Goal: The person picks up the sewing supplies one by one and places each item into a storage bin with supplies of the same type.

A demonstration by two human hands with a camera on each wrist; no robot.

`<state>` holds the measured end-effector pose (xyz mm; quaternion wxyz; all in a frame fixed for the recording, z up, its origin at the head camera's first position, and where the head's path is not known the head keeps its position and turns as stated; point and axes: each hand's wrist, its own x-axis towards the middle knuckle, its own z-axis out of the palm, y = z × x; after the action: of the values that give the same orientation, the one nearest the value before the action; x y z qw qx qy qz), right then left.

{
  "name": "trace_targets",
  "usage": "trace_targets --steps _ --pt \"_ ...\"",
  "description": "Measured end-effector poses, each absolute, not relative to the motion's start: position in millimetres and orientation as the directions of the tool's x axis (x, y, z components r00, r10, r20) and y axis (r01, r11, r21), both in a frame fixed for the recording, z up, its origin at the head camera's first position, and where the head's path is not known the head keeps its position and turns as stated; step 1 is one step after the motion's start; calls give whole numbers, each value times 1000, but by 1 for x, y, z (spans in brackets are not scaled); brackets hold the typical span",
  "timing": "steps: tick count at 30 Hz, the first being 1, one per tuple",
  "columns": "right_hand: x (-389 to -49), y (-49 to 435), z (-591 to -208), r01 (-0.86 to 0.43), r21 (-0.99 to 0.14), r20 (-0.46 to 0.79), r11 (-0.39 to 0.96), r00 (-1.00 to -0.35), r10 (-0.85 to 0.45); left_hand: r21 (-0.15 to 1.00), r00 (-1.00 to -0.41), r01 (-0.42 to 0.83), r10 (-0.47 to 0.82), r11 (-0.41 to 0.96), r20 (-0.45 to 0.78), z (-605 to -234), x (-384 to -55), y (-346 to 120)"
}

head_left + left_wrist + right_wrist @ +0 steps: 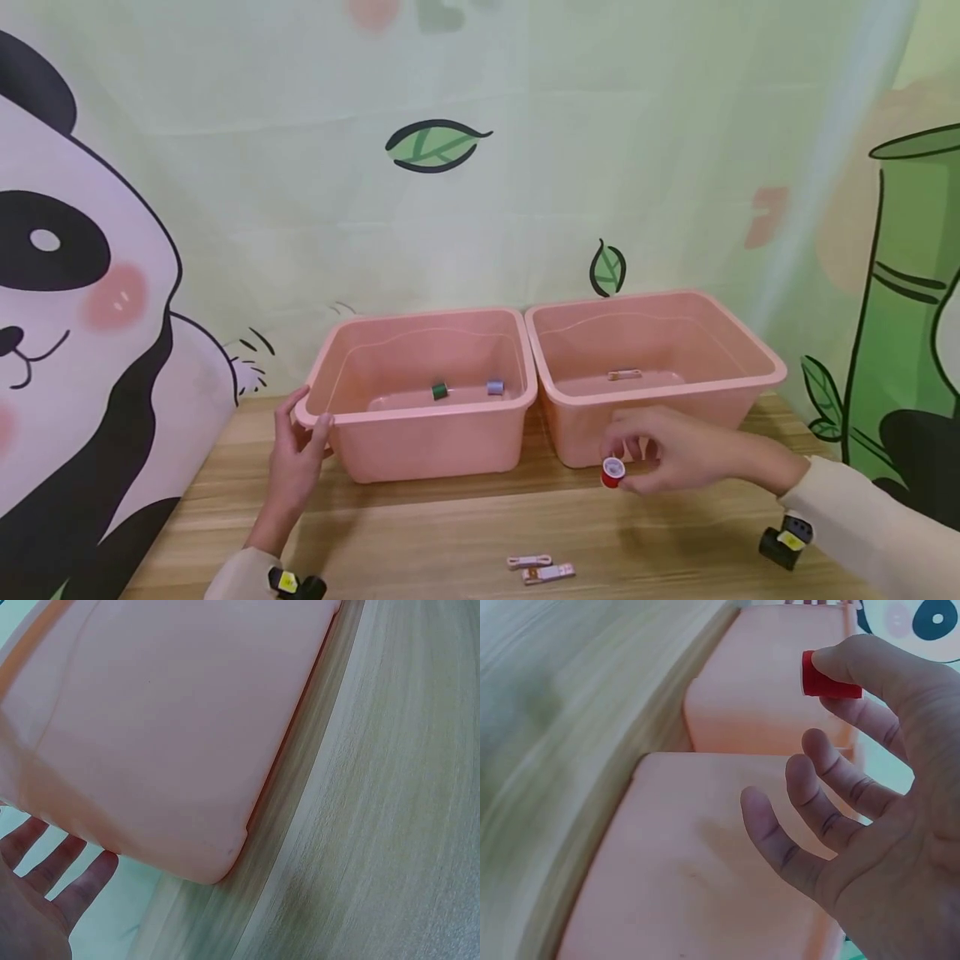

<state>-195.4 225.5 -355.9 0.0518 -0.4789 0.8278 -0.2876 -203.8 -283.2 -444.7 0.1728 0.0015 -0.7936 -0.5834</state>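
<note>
In the head view my right hand pinches a spool of red thread in front of the right pink bin. The right wrist view shows the red spool between thumb and index finger, the other fingers spread loosely. My left hand grips the left pink bin at its near left corner, thumb on the front rim. From the left wrist, several fingertips meet that bin's wall. Inside the left bin lie a green spool and a light blue spool.
A small flat folded bundle lies in the right bin. Two similar bundles, one pale pink and one white with an orange-brown pattern, lie on the wooden table near its front. A printed panda curtain hangs behind the bins.
</note>
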Motion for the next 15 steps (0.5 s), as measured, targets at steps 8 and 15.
trace_targets --steps 8,15 --pt "-200 221 -328 -762 -473 175 442 -573 -801 929 -939 202 -208 309 273 -446 -204 -284" --pt "-206 217 -306 -746 -498 163 442 -581 -797 927 -944 181 -206 329 257 -445 -204 -284"
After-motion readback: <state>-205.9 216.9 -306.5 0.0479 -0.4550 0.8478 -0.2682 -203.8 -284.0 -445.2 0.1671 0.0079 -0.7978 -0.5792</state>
